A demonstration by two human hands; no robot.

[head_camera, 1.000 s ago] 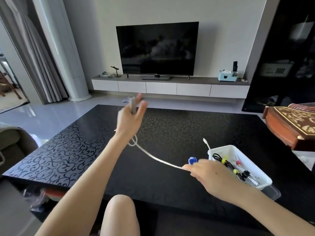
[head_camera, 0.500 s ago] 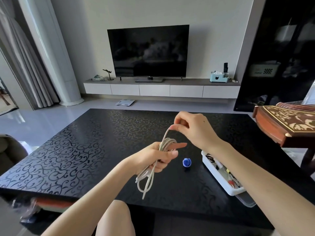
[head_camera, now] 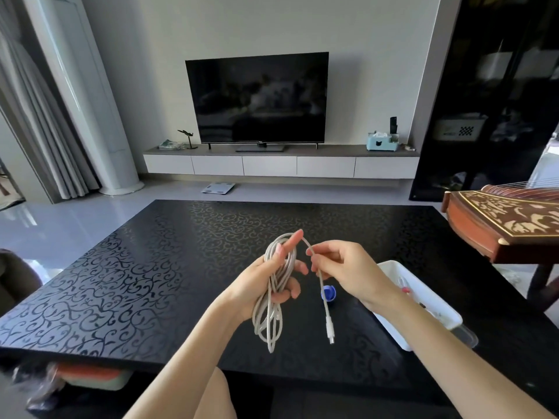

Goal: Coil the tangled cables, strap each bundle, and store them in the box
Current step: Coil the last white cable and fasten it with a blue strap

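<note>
Black patterned table (head_camera: pixel 127 285) fills the middle of a living room, with a dark television (head_camera: pixel 257 98) on the wall beyond it. Above the table's centre, the left hand (head_camera: pixel 266 282) holds a pale grey cable (head_camera: pixel 272 297) gathered into long loops, fingers curled round the bundle and the forefinger pointing up through the top of the loops. Just right of it, the right hand (head_camera: pixel 341 270) pinches the cable's free end between thumb and fingers; that end hangs down to a plug (head_camera: pixel 330 328). On the table, a small blue object (head_camera: pixel 328 293) sits partly hidden behind the hanging end. At the table's right edge, a white box (head_camera: pixel 423 300) is partly covered by the right forearm, its contents too blurred to name.
</note>
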